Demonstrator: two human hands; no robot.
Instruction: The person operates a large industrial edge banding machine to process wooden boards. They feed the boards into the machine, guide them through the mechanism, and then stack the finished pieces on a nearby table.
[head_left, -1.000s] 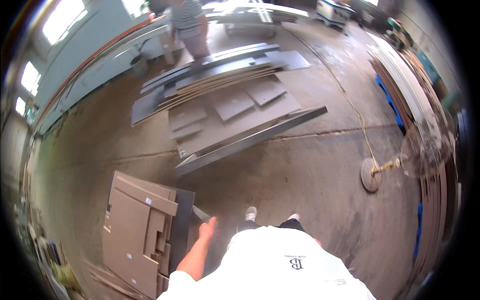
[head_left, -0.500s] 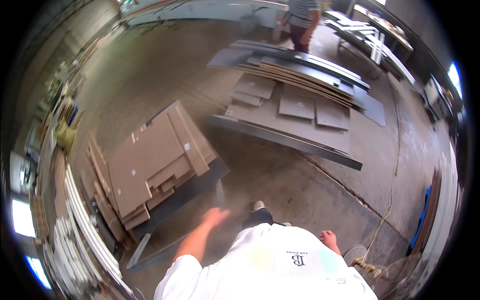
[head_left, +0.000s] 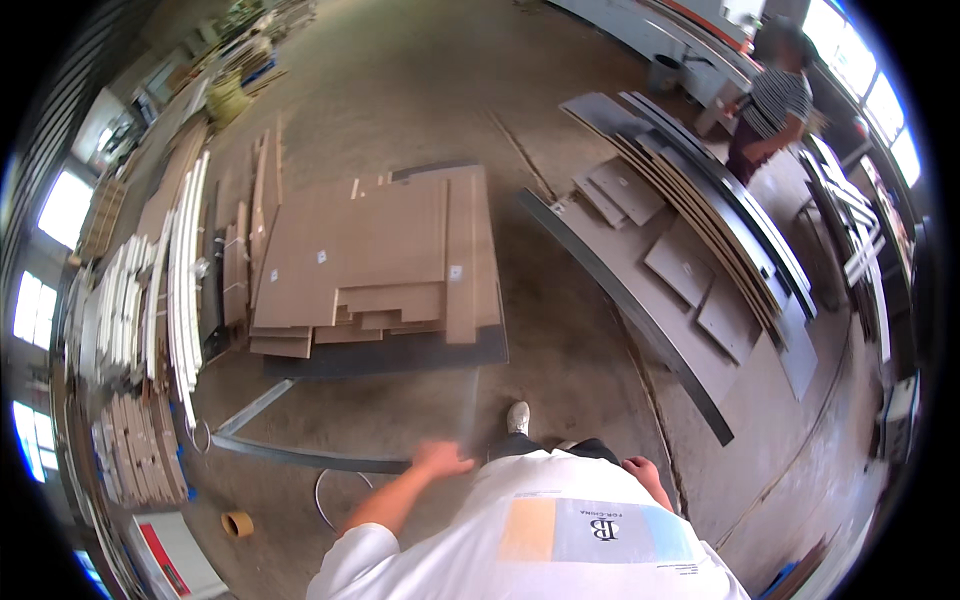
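Left hand (head_left: 441,459) blurred and held nothing, grip loosely spread, stack of brown boards (head_left: 370,260) at twelve o'clock, right hand (head_left: 642,471) at three o'clock, its grip could not be told.

You're looking down on a bare concrete floor (head_left: 400,90), dusty and grey-brown. Take the stack of brown boards (head_left: 370,260) in the middle as your anchor. To its left, white strips (head_left: 180,270) lie in a long row, and beyond those, bright windows (head_left: 60,205) pour daylight in. To its right, dark long panels (head_left: 700,250) fan across the floor. Farther right, past a person in a striped top (head_left: 775,100), more windows (head_left: 870,90) glow. Below the stack, a roll of tape (head_left: 237,523) sits.
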